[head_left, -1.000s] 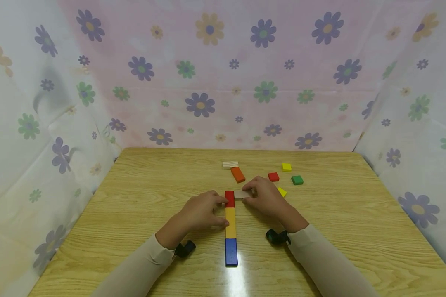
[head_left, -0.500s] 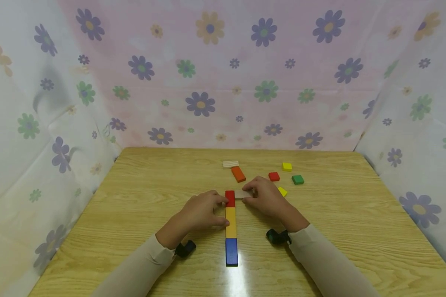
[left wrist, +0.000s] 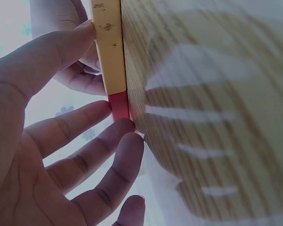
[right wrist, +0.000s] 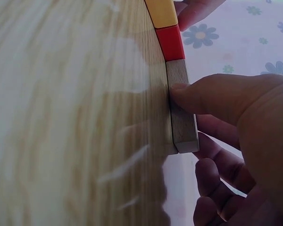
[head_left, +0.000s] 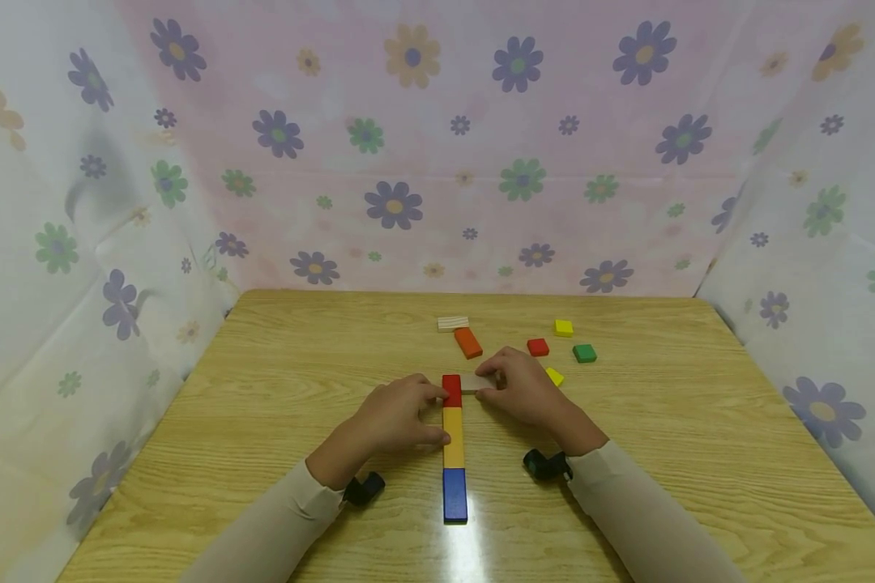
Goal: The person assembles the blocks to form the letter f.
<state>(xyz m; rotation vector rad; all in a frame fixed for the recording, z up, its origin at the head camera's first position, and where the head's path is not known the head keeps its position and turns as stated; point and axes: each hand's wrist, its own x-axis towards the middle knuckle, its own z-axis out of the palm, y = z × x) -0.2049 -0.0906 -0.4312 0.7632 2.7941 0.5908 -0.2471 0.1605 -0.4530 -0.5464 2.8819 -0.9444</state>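
toward the table's point(head_left: 277, 389) near edge a blue block point(head_left: 455, 495) lies flat, its far end meeting an ochre block point(head_left: 453, 438), which in turn meets a red block point(head_left: 452, 390) — a straight row pointing at the far edge. along the row's left side is the left hand point(head_left: 401, 414), fingers loosely spread and gripping nothing, thumb touching the ochre block and a fingertip touching the red block. across the row a grey wooden block point(right wrist: 183, 123) sits crosswise, its end apparently touching the red block's right side. the right hand point(head_left: 519, 387) pinches it around its middle, narrowed to the block's own width: thumb on the long side facing the near edge, forefinger on the opposite side — so the block lies between the fingertips and reaches leftward past them. it looks like bare wood, so probably light, stiff, hard to break and less slippery than the painted ones; its two long sides seem the best hold. farther off, a half-hidden yellow block point(head_left: 554, 376) lies beside the right hand, then a green block point(head_left: 585, 353), a loose red block point(head_left: 537, 347) and an orange block point(head_left: 468, 342); nearest the far edge are a pale grained block point(head_left: 453, 324) and a yellow square block point(head_left: 564, 328), with flowered cloth point(head_left: 437, 162) behind.
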